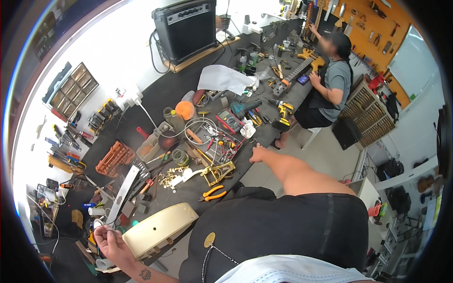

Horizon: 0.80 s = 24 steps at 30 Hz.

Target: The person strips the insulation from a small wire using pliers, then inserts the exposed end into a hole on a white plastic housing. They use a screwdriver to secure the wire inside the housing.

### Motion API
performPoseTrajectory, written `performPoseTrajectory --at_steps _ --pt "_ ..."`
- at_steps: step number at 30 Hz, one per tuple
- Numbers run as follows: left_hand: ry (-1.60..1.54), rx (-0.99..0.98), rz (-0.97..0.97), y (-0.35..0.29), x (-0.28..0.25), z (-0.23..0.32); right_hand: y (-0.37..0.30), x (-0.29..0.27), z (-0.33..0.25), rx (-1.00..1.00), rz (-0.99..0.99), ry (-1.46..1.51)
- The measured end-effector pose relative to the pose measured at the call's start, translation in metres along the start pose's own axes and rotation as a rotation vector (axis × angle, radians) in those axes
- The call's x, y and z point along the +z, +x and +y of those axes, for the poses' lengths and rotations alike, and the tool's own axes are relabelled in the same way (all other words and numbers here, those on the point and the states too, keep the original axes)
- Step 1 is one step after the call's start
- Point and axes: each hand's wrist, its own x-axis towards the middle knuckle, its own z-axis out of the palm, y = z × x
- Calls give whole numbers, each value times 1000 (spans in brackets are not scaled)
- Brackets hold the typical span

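At the lower left my left hand (109, 243) has its fingers curled together; what they hold, if anything, is too small to make out. Beside it is a cream, curved, drum-like body (163, 227) with a small dark hole in its side. My right hand (258, 153) reaches out to the bench's right edge, fingers closed around something too small to name. Between the hands lie a gold metal frame (218, 174), orange-handled pliers (213, 194) and a scatter of small gold and white parts (171, 177).
A red multimeter (229, 121), a glass jar (180, 157) and a yellow drill (283, 113) crowd the dark bench. A long metal strip (121, 195) lies left. Behind stands a black amplifier (186, 30). At far right a person (336, 75) sits by a wooden bass guitar (311, 56).
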Motion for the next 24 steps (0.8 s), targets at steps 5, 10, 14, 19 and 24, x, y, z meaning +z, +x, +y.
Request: performPoseTrajectory --at_steps 5,10,14,19,24 --pt "65 -30 42 -4 13 -16 1 14 21 -11 21 -10" --pt "31 -17 55 -6 7 -19 3 10 17 -9 19 8" --pt "36 0 19 -6 -6 -21 -3 5 3 12 -6 16" --pt "12 7 13 -6 -7 -26 -5 3 6 45 -9 -4" --pt "22 8 28 -6 -10 -28 -6 0 6 38 -15 1"
